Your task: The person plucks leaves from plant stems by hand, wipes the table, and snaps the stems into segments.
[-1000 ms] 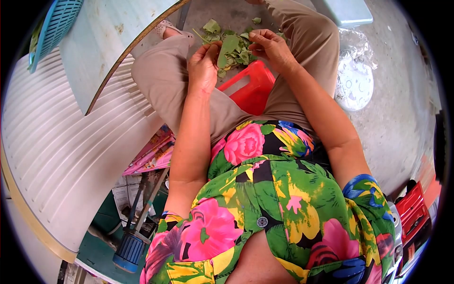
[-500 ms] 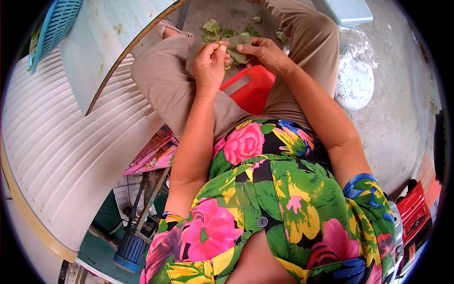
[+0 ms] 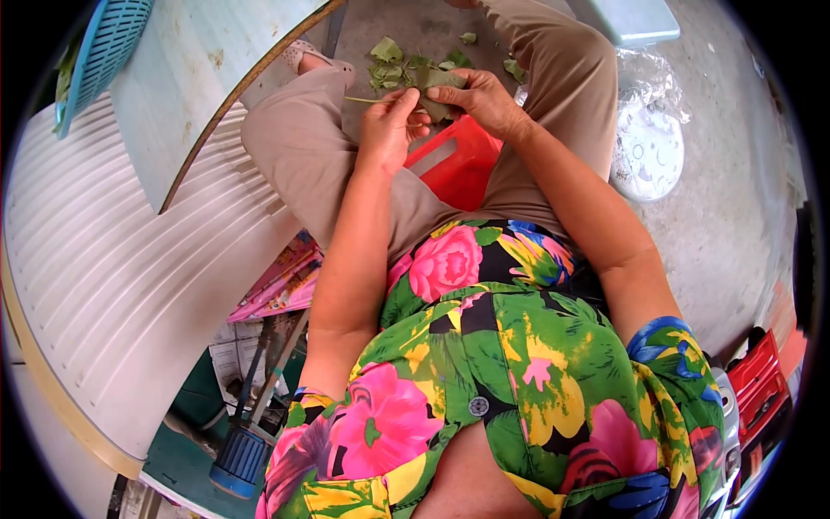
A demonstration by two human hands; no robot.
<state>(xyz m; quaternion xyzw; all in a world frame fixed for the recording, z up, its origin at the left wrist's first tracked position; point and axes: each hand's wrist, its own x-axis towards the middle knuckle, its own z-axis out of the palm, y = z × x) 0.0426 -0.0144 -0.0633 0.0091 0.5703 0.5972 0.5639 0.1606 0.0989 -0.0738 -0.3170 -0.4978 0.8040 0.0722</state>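
Between my knees, my left hand (image 3: pixel 393 130) pinches a leaf stem (image 3: pixel 365 100) that points out to the left. My right hand (image 3: pixel 486 102) holds the broad green leaf (image 3: pixel 438 86) between thumb and fingers, close beside my left fingertips. Behind the hands, a pile of green leaves (image 3: pixel 391 71) lies on the floor, partly hidden by the held leaf. A red plastic stool or container (image 3: pixel 458 169) shows just below the hands, between my thighs.
A round-edged table (image 3: pixel 207 69) stands at upper left, with a blue basket (image 3: pixel 108 52) beside it. Further right are clear plastic wrapping (image 3: pixel 648 147) and a pale blue stool (image 3: pixel 635 19). A ribbed white surface (image 3: pixel 112 277) fills the left.
Both hands have come together around the leaf, where they were apart a second ago. The stem has turned from upright to pointing left since half a second ago.
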